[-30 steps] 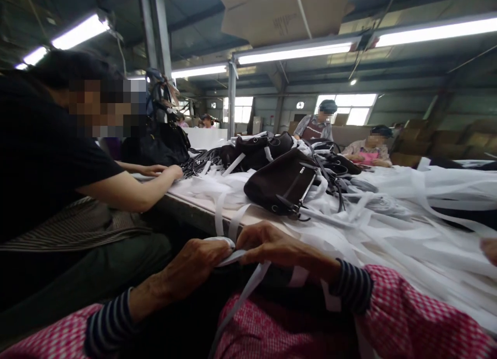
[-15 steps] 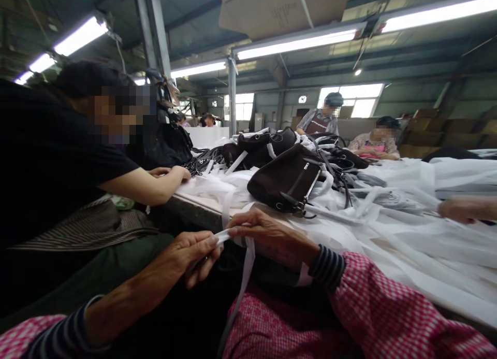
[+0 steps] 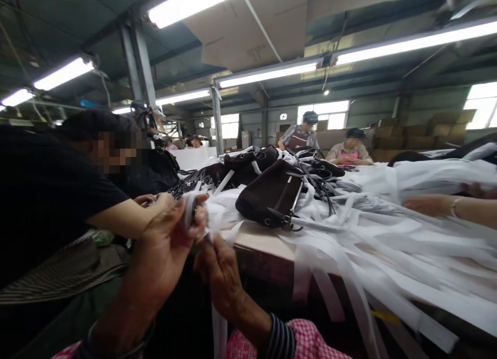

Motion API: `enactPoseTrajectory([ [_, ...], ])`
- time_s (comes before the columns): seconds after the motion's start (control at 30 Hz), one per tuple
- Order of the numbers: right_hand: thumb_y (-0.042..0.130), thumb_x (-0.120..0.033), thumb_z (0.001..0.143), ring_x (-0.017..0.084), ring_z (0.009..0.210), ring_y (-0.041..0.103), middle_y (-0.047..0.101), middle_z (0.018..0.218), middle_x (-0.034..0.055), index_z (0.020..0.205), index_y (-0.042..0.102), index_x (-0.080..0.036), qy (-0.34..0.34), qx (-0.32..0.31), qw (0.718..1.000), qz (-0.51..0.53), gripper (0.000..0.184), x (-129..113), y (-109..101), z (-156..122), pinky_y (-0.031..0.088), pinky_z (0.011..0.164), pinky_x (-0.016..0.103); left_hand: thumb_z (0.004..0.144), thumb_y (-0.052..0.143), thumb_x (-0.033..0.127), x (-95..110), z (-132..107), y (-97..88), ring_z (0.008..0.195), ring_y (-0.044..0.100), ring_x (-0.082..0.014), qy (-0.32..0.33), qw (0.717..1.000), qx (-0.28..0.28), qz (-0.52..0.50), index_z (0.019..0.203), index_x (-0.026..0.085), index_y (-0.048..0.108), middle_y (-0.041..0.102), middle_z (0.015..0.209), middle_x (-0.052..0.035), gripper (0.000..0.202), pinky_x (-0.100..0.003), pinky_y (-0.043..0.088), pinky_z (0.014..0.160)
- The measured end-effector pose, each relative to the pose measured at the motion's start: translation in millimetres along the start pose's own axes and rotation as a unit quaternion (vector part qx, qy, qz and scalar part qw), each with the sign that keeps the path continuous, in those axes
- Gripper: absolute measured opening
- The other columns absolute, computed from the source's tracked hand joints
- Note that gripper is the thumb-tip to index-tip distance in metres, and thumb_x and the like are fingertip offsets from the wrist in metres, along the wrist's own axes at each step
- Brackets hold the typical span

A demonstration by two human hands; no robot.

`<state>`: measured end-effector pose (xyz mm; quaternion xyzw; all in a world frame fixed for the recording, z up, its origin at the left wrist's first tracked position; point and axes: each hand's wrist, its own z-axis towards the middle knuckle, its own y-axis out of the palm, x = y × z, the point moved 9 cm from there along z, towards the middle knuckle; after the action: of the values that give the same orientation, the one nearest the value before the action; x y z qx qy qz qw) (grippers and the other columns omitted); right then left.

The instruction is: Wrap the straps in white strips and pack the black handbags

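My left hand (image 3: 165, 240) is raised in front of me, its fingers closed round a bent strap wrapped in white strip (image 3: 189, 211). Blur hides the strap's finer shape. Just below and to the right, my right hand (image 3: 223, 271) pinches white material at the strap's lower end. A loose length of white strip (image 3: 219, 328) hangs beneath the right hand towards my lap. On the table beyond my hands lies a dark brown handbag (image 3: 269, 193) with a zip and metal rings, and white strips lie round it.
More dark bags (image 3: 248, 159) and straps are heaped behind. White strips (image 3: 388, 250) cover the table (image 3: 267, 240) and droop over its front edge. A co-worker in black (image 3: 50, 193) leans in close at left. Another person's arm (image 3: 466, 206) reaches in from the right.
My left hand has risen and turned upright with the wrapped strap. My right hand has moved lower and left, now beneath it. The view has shifted right and tilted up.
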<state>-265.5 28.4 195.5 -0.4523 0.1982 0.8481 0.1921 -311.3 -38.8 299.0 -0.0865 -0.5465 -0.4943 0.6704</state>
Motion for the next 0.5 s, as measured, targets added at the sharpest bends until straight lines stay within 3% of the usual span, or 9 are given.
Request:
enactPoseTrajectory([
  [0.07,0.056,-0.061,0.094,0.016,0.054,0.054,0.061,0.065,-0.0006,0.095,0.064,-0.022,0.08,-0.101,0.99,0.049,0.04,19,14,-17,0.043,0.057,0.028,0.088,0.072,0.038,8,2,-3.5,0.063,0.054,-0.0108,0.073,0.988,0.003,0.133,0.108,0.016,0.074,0.064,0.078,-0.0021,0.03,-0.017,0.048,0.057],
  [0.1,0.062,-0.062,0.091,0.015,0.054,0.055,0.063,0.066,0.0,0.095,0.065,-0.02,0.12,-0.152,0.978,0.081,0.042,27,19,-29,0.042,0.056,0.027,0.088,0.072,0.04,6,2,-7.7,0.065,0.057,-0.0125,0.101,0.97,0.003,0.223,0.109,0.019,0.073,0.066,0.079,-0.0019,0.03,-0.018,0.049,0.061],
  [0.13,0.068,-0.062,0.085,0.015,0.056,0.057,0.065,0.069,0.001,0.093,0.067,-0.019,0.16,-0.195,0.961,0.109,0.043,32,21,-42,0.043,0.056,0.026,0.088,0.072,0.04,2,2,-12.6,0.067,0.061,-0.0145,0.126,0.939,-0.004,0.319,0.109,0.022,0.073,0.069,0.08,-0.0018,0.028,-0.02,0.051,0.065],
  [0.2,0.08,-0.059,0.074,0.015,0.06,0.059,0.069,0.076,0.0026,0.088,0.069,-0.018,0.233,-0.253,0.928,0.14,0.044,36,14,-66,0.043,0.058,0.025,0.086,0.074,0.038,-13,-3,-25.2,0.07,0.067,-0.0195,0.199,0.853,-0.03,0.481,0.099,0.024,0.074,0.072,0.079,-0.0029,0.019,-0.024,0.053,0.071],
  [0.27,0.089,-0.051,0.064,0.014,0.062,0.058,0.068,0.079,0.0012,0.087,0.069,-0.018,0.271,-0.251,0.921,0.126,0.045,34,-8,-78,0.042,0.058,0.024,0.089,0.068,0.034,-36,-16,-36.5,0.088,0.073,-0.0252,0.281,0.77,-0.11,0.562,0.1,0.026,0.075,0.078,0.094,-0.0063,0.016,-0.027,0.055,0.081],
  [0.33,0.093,-0.043,0.061,0.012,0.065,0.056,0.064,0.079,-0.0014,0.091,0.071,-0.019,0.245,-0.202,0.945,0.079,0.045,23,-38,-72,0.04,0.059,0.023,0.09,0.065,0.029,-64,-37,-50.0,0.096,0.075,-0.0246,0.328,0.698,-0.212,0.601,0.112,0.029,0.075,0.079,0.107,-0.0056,0.024,-0.025,0.056,0.087],
  [0.37,0.094,-0.04,0.062,0.011,0.066,0.054,0.062,0.079,-0.0024,0.096,0.073,-0.019,0.214,-0.175,0.959,0.054,0.045,14,-51,-64,0.039,0.059,0.022,0.09,0.065,0.027,-76,-46,-58.4,0.093,0.076,-0.0223,0.326,0.678,-0.25,0.61,0.115,0.032,0.074,0.08,0.105,-0.0033,0.027,-0.022,0.056,0.086],
  [0.43,0.092,-0.039,0.067,0.011,0.067,0.051,0.061,0.079,-0.003,0.105,0.075,-0.021,0.15,-0.152,0.977,0.013,0.046,-6,-66,-43,0.037,0.06,0.022,0.088,0.068,0.028,-86,-60,-70.0,0.092,0.076,-0.0201,0.295,0.677,-0.295,0.606,0.116,0.039,0.074,0.08,0.107,0.0009,0.031,-0.018,0.057,0.083],
  [0.5,0.09,-0.042,0.069,0.012,0.069,0.051,0.062,0.079,-0.0022,0.102,0.076,-0.02,0.098,-0.163,0.982,-0.01,0.041,-23,-68,-19,0.038,0.062,0.024,0.085,0.072,0.033,-79,-61,-74.4,0.092,0.076,-0.0212,0.214,0.742,-0.282,0.569,0.113,0.042,0.075,0.08,0.107,0.0022,0.029,-0.02,0.057,0.08],
])
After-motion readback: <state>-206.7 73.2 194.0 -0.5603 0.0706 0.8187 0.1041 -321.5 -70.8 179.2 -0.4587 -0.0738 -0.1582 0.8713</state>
